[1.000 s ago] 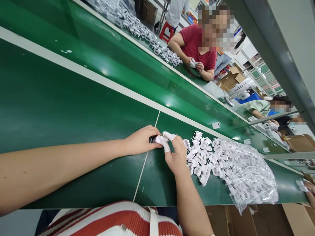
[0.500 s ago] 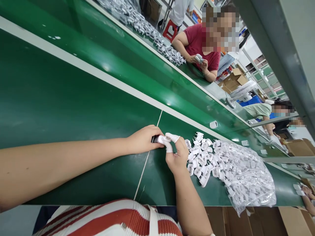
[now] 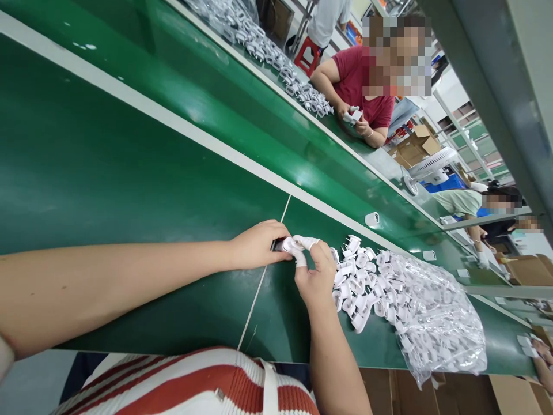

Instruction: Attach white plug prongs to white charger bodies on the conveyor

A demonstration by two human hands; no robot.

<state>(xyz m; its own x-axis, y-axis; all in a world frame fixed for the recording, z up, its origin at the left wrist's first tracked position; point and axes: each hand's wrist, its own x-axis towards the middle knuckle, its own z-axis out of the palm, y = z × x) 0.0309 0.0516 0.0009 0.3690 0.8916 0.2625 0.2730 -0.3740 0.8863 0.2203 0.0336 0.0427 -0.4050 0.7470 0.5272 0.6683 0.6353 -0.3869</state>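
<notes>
Over the green bench, my left hand [image 3: 261, 243] is closed around a small white charger piece [image 3: 285, 245] with a dark part showing beside the palm. My right hand [image 3: 317, 268] meets it from the right, its white-covered thumb and finger pinched at the end of the piece. The fingers hide most of its shape. Just right of my right hand lies a loose heap of white plug parts with pins [image 3: 356, 276].
A clear plastic bag [image 3: 444, 323] of similar parts lies beyond the heap. Across the green conveyor belt [image 3: 242, 138], with a white housing [image 3: 372, 219] on it, a co-worker in a red shirt [image 3: 345, 72] handles white parts. A grey metal beam [image 3: 488, 98] slants overhead.
My hands stay together on the charger piece with only slight finger movement. The view has shifted a little. Opposite, the co-worker's white parts have been turned.
</notes>
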